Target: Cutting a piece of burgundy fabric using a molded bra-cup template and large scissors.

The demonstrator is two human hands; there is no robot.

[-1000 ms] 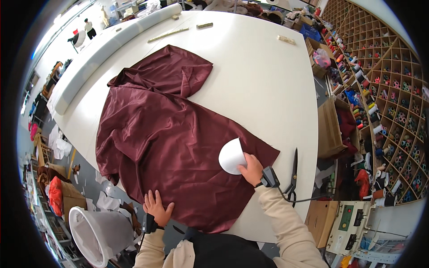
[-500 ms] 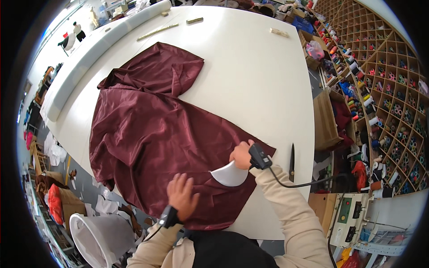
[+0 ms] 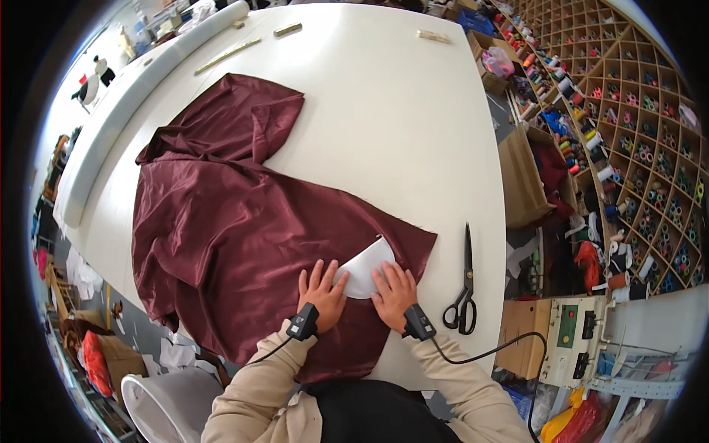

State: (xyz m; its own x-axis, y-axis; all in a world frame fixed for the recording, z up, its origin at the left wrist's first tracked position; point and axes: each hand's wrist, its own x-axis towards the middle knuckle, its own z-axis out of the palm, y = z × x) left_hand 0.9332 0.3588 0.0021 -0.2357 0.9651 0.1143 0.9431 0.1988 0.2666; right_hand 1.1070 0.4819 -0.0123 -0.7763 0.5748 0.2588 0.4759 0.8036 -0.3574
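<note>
Both hands, left hand (image 3: 322, 289) and right hand (image 3: 395, 292), press flat with fingers spread, grasping nothing, flanking the white paper pattern (image 3: 363, 267) on maroon fabric (image 3: 221, 229).

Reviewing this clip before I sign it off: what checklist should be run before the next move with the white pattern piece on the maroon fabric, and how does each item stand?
1. Left hand flat on the white pattern piece: ok.
2. Right hand flat on its other side: ok.
3. Pattern lies wholly on the maroon fabric: ok.
4. Fabric smooth under the pattern: cannot tell; folds show farther up.
5. Black scissors on the white table, clear of both hands: ok.
</note>
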